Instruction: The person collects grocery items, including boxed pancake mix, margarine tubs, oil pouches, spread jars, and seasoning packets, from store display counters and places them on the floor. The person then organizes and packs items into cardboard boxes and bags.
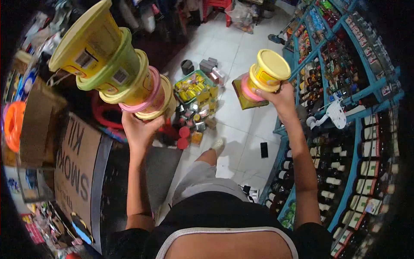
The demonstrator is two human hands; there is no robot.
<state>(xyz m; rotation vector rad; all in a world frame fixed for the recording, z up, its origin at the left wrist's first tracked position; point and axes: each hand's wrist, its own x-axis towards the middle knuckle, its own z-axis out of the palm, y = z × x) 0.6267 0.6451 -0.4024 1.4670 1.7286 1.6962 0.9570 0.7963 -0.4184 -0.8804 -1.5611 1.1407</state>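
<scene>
My left hand [144,125] was clamped on the base of a tall stack of tubs [125,71], thumb and fingers spread against the lowest one, and the stack leaned away to the left, with the widest yellow tub at the top end and green, yellow and pink rims below it. My right hand [280,98] was closed around the near right side of a shorter stack [266,77], yellow above with a pink rim lower down. A square green-gold piece [246,100] showed under that one; I couldn't quite tell whether my fingers gripped it too. Both stacks were up in front of me, left and right, above the white tiled floor [235,113]. Between them, farther down, sat a green basket [177,96] of yellow packets, with small boxes and tins [199,116] scattered beside it and red round pieces [183,138] at the near end. A black rectangle [264,150] lay on the tiles to the right. Beyond, on the right, blue shelving [376,98] held rows of bottles [330,181]; on the left stood a lettered cardboard box [73,166], and at the far end a red stool [217,4].
</scene>
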